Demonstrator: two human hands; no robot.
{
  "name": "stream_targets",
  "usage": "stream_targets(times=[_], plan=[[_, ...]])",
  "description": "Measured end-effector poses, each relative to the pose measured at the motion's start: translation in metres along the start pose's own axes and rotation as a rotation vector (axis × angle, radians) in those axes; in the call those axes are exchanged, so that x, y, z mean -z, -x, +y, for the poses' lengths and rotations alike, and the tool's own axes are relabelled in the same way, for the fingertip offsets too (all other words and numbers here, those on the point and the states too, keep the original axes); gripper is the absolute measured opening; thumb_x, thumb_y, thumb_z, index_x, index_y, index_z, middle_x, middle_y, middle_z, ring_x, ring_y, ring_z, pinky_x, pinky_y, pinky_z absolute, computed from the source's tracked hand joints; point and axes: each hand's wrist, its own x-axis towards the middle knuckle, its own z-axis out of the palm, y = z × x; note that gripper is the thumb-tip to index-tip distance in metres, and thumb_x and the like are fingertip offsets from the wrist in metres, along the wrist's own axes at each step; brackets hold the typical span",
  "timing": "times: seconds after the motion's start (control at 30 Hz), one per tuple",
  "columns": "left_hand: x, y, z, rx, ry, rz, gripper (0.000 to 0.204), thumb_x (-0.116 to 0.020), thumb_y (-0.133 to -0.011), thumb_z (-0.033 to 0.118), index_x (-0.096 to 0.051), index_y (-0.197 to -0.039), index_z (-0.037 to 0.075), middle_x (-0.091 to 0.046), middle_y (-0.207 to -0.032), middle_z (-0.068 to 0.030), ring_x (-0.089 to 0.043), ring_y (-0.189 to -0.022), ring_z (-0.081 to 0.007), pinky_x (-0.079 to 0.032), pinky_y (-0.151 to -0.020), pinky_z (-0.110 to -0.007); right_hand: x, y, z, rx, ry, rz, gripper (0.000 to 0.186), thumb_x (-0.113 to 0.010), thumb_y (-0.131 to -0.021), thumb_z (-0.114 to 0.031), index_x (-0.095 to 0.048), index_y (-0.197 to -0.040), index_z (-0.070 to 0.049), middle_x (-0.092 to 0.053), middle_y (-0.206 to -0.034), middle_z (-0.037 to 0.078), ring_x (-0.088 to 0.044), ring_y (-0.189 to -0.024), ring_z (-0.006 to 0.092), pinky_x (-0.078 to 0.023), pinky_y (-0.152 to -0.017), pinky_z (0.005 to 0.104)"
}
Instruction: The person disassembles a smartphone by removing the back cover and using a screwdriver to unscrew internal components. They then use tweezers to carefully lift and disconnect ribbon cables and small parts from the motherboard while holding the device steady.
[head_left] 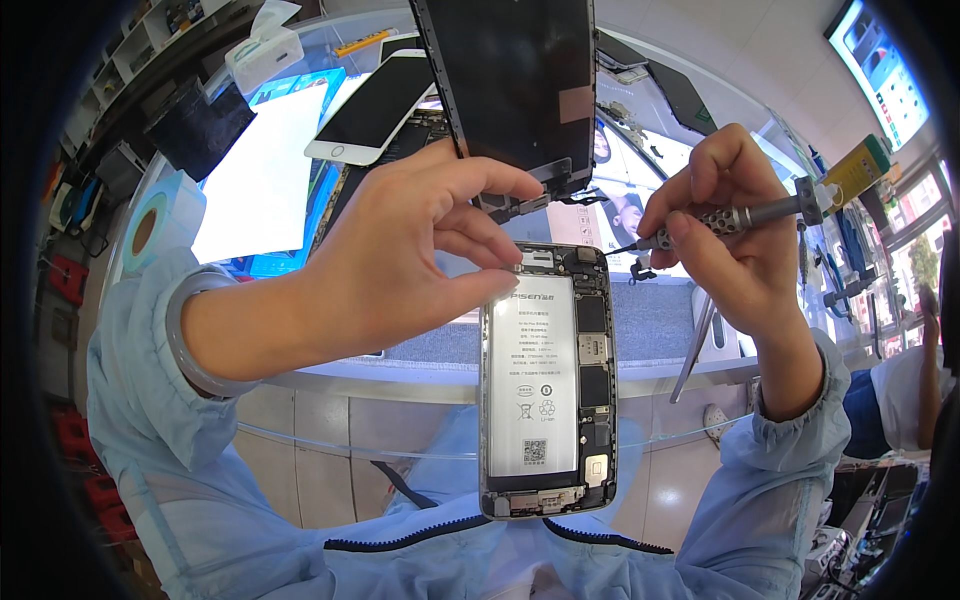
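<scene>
An opened phone [540,380] lies before me with its back facing up inside, showing a long white battery, dark shields and small metal brackets. Its detached-looking black screen panel [515,80] stands raised beyond its far end, with small brackets and a flex cable at the lower edge. My left hand [420,240] reaches in from the left; its thumb and fingertips close on the phone's far left corner, while the index finger touches the panel's lower edge. In my right hand [735,220] a grey knurled screwdriver [770,213] is pinched, its thin tip beside the phone's far right corner.
A white phone [372,108] rests on other phone parts at the back left. Nearby are a tape roll [150,232], a white tissue box [265,58] and a white sheet [255,170]. Dark panels [680,95] lie at the back right. Tweezers [695,345] jut over the table edge.
</scene>
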Motion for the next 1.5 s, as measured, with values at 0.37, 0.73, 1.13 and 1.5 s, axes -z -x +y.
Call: stream_targets(times=[0.37,0.73,1.13,1.5], plan=[[0.000,0.000,-0.001,-0.011,-0.022,0.001,0.052,-0.069,-0.073,-0.009,-0.049,-0.121,-0.006,-0.052,-0.116,-0.0128,-0.067,-0.093,-0.0179,-0.056,-0.082,-0.024,-0.002,0.002,-0.002,-0.054,-0.091,0.042,0.018,-0.054,-0.078,0.003,-0.041,-0.089,-0.002,-0.051,-0.077,0.003,-0.062,-0.075,0.0115,-0.049,-0.063,0.0226],[0.001,-0.001,0.000,-0.042,-0.042,-0.009,0.051,-0.070,-0.074,-0.008,-0.050,-0.121,-0.006,-0.052,-0.115,-0.0126,-0.066,-0.094,-0.0176,-0.056,-0.082,-0.024,-0.002,-0.002,-0.001,-0.091,0.043,0.065,0.026,-0.058,-0.087,-0.003,-0.040,-0.105,-0.003,-0.065,-0.078,0.011,-0.064,-0.064,0.0104,-0.053,-0.054,0.0172],[0.001,0.001,-0.003,-0.035,-0.017,-0.014,0.051,-0.070,-0.074,-0.007,-0.050,-0.121,-0.004,-0.050,-0.114,-0.0102,-0.066,-0.094,-0.0170,-0.056,-0.082,-0.024,-0.022,-0.004,0.000,0.039,0.266,0.240,0.085,-0.071,-0.079,0.000,-0.016,-0.143,-0.007,-0.067,-0.080,0.012,-0.067,-0.069,0.0157,-0.054,-0.056,0.0212],[0.002,0.002,-0.002,-0.036,-0.021,-0.030,0.050,-0.070,-0.075,-0.006,-0.051,-0.121,-0.002,-0.049,-0.107,-0.0088,-0.066,-0.093,-0.0175,-0.056,-0.083,-0.026,-0.013,-0.009,0.007,0.190,0.117,0.080,0.092,-0.073,-0.076,0.001,-0.011,-0.142,-0.009,-0.066,-0.092,0.016,-0.069,-0.080,0.0227,-0.057,-0.072,0.0297]])
